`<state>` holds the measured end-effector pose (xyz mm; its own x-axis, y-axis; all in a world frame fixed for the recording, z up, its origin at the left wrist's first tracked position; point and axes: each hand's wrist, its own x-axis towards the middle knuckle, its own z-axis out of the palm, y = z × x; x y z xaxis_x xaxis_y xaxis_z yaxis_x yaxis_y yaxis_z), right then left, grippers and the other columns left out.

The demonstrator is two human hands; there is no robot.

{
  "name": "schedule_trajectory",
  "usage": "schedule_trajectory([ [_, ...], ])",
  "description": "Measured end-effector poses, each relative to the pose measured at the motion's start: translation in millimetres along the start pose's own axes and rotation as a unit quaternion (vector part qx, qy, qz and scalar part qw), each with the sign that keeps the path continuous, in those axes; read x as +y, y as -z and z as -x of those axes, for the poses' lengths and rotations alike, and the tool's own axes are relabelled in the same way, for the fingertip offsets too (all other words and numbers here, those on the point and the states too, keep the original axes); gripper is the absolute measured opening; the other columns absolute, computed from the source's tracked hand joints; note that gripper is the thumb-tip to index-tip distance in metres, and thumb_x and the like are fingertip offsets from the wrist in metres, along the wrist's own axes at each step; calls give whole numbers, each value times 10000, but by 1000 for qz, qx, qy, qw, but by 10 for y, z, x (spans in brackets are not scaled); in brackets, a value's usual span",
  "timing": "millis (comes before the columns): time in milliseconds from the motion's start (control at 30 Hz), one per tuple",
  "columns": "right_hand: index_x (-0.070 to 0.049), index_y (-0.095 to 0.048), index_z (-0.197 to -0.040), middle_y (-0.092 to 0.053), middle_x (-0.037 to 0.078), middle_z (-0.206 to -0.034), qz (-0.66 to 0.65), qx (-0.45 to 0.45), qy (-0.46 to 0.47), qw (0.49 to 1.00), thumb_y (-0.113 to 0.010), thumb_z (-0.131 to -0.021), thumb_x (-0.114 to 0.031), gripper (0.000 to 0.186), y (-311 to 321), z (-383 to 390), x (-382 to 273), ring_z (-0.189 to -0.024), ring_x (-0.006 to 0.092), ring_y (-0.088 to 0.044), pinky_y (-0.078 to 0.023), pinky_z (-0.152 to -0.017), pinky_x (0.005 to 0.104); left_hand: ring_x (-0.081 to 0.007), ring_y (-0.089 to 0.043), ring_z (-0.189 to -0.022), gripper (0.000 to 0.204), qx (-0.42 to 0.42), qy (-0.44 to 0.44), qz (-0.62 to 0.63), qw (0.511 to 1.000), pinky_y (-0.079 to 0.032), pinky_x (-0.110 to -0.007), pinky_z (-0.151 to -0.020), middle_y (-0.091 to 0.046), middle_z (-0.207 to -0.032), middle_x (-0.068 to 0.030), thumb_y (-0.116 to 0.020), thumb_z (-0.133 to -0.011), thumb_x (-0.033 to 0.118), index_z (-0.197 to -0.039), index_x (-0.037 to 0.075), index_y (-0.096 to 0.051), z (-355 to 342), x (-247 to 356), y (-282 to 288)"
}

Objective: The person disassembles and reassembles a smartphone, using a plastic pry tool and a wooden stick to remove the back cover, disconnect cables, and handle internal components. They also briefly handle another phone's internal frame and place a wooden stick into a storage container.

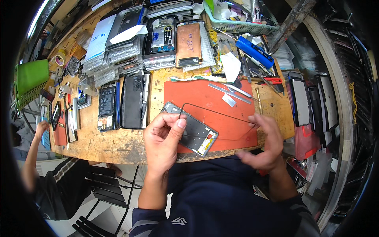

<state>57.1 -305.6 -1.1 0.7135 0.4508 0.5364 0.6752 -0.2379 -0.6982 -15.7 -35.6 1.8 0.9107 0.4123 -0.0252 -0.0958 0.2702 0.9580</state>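
My left hand (165, 134) pinches one end of a thin black rectangular frame (219, 111), like a phone's edge bezel, between thumb and fingers. The frame's far corner meets the fingertips of my right hand (265, 143), whose thumb is spread apart and a little blurred. Under the held frame lies a grey phone housing (193, 135), tilted on the orange-red mat (241, 136). Part of that housing is hidden behind my left hand. A metal ruler-like strip (229, 93) and a small pale blade-like piece (229, 100) rest at the mat's far edge.
Two opened phones (108, 104) (135, 100) lie left of the mat. Stacks of wrapped screens (114, 59) stand behind them. A blue cylindrical tool (254, 53), red-handled pliers (272, 81) and a green basket (241, 27) are at the back right. Another person's hand (42, 127) is at far left.
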Motion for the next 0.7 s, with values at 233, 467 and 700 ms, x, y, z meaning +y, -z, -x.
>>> schedule_trajectory([
  [233, 62, -756, -1088, -695, 57, -982, -268, 45, -248, 930, -720, -1007, 70, 89, -45, 83, 86, -827, 81, -663, -525, -721, 234, -58, -640, -783, 143, 20, 24, -29, 999, -534, -216, -693, -735, -982, -21, -812, -989, 36, -1105, -9, -742, 29, 72, 30],
  [467, 29, -750, -1041, -699, 9, -853, -239, 26, -278, 930, -735, -1025, -1, 37, -10, 64, 2, -748, 54, -637, -498, -673, 223, -101, -631, -734, 98, 38, -34, -61, 997, -535, -253, -651, -679, -919, -35, -773, -1026, 89, -1035, 22, -702, 54, 56, 128],
  [700, 46, -737, -1140, -742, 54, -871, -301, 67, -311, 899, -693, -1082, -127, 187, -74, -383, 164, -731, 78, -670, -536, -668, 239, -113, -520, -681, 336, 138, -186, 9, 973, -473, -282, -643, -550, -790, -27, -569, -1162, 231, -880, 49, -578, 32, 47, 574],
])
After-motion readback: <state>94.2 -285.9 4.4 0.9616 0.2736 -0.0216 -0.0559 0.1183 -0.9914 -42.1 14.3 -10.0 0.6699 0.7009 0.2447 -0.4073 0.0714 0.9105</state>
